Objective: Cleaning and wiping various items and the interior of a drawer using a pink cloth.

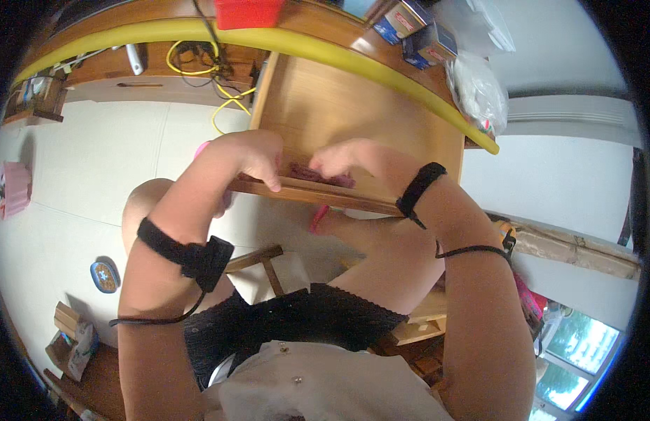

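Note:
An open wooden drawer point(356, 100) lies before me, its inside bare wood around my right hand. My left hand point(259, 158) is at the drawer's front left corner, with its thumb over the top edge and the other fingers largely hidden. Inside the drawer, my right hand point(338, 158) presses its bent fingers on a dark reddish-purple cloth point(325, 176), which lies along the inner side of the front panel point(314, 193). Black straps with cords are on both forearms.
A yellow edge strip point(314, 44) runs along the desk above the drawer. On the desktop are a red container point(249, 13), several boxes point(430, 44) and a plastic bag point(477, 92). Yellow and black cables point(220, 79) hang at the left. My bare legs are under the drawer.

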